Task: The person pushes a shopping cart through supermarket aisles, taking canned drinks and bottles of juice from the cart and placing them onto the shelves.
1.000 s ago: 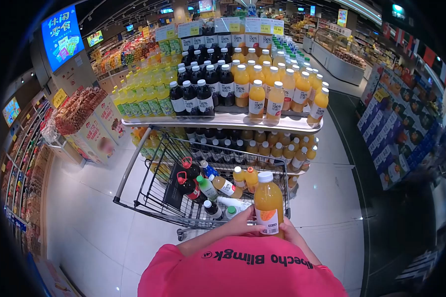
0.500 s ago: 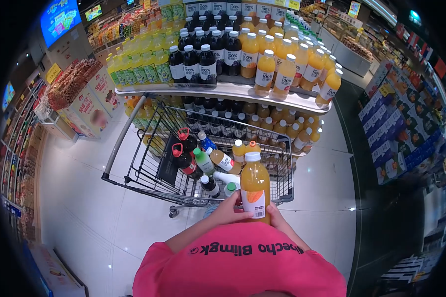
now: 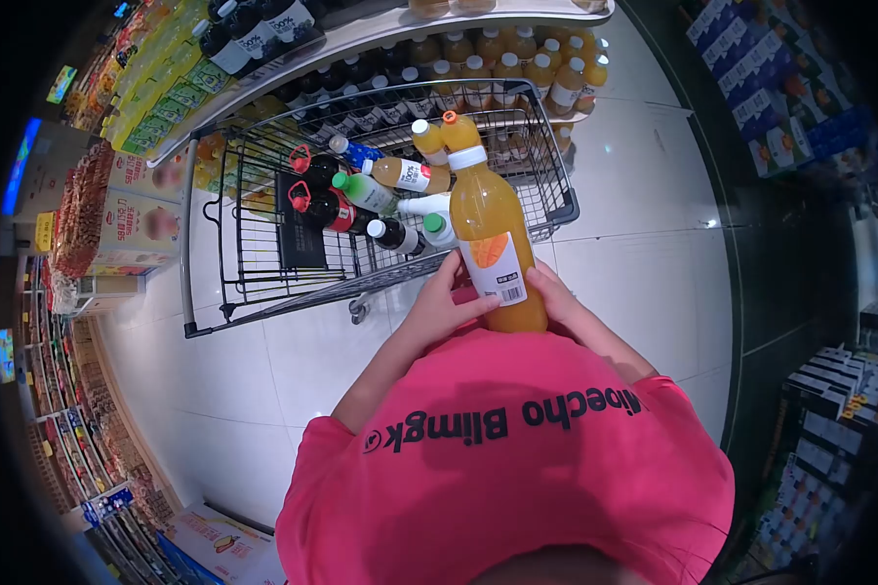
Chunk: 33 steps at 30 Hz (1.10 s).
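Observation:
A large bottle of orange-coloured juice (image 3: 488, 210) with a white cap stands upright, slightly tilted, close to my chest. Around its lower left side wraps my left hand (image 3: 449, 300), thumb across the white label. On its right side presses my right hand (image 3: 554, 292), its fingers partly hidden behind the bottle. Just beyond is a wire shopping cart (image 3: 254, 310). Inside lie cola bottles with red cap handles (image 3: 324, 210), a green-capped bottle (image 3: 366, 192), a juice bottle with a white label (image 3: 410, 175) and a dark bottle (image 3: 396, 236). Two orange juice bottles (image 3: 431, 138) stand behind.
A display shelf (image 3: 380, 34) with rows of juice bottles rises behind the cart. Stacked cartons (image 3: 151, 210) stand to the left, near snack shelves (image 3: 68, 390). Drink cases (image 3: 751, 88) are piled at the right. Pale floor tiles (image 3: 644, 283) surround the cart.
The view has tilted down and turned, so the cart and bottles appear higher and rotated. Both hands keep hold of the juice bottle near the chest.

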Each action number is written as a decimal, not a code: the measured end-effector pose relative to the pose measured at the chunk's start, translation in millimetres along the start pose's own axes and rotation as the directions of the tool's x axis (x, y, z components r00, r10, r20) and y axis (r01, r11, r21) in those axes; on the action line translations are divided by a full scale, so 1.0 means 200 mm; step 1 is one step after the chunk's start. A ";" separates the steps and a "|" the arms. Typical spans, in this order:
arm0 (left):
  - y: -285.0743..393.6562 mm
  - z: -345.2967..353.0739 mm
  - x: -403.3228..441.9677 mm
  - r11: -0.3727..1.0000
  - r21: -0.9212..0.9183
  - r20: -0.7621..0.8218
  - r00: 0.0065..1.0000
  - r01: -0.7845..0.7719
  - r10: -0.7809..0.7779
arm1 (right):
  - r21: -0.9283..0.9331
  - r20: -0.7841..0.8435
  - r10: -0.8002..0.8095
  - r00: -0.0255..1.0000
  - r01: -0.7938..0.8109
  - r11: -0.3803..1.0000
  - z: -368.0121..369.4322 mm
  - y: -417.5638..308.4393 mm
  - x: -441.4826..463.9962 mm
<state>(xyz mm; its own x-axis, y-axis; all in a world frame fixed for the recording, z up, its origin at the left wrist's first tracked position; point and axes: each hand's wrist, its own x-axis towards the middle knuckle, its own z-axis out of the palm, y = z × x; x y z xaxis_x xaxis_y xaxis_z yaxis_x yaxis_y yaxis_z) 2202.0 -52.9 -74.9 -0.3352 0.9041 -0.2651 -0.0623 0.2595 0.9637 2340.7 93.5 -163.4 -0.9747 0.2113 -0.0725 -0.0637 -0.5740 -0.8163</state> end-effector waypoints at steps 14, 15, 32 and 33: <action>-0.03 -0.13 0.29 0.769 -0.640 0.326 0.908 0.008 0.262 | 0.335 0.440 0.197 0.876 -0.363 0.869 -0.02 0.05 0.11; -0.01 -0.15 0.29 0.751 -0.661 0.334 0.901 0.015 0.276 | 0.367 0.385 0.179 0.905 -0.328 0.870 -0.04 0.10 0.15; 0.14 -0.66 0.46 0.968 -0.247 -0.060 0.996 0.045 -0.061 | 0.306 0.195 0.335 0.922 -0.382 0.872 0.15 -0.06 0.63; 0.14 -0.69 0.47 0.956 -0.279 -0.001 0.996 0.086 -0.090 | 0.245 0.193 0.325 0.926 -0.366 0.898 0.12 -0.05 0.64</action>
<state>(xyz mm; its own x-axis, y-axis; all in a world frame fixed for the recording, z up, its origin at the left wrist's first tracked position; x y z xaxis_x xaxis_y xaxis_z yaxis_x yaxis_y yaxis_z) 2039.1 -6.7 -67.8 -0.3287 0.8770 -0.3505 -0.3511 0.2311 0.9074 2211.9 107.9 -150.8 -0.9645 -0.1433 -0.2218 0.2470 -0.7864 -0.5662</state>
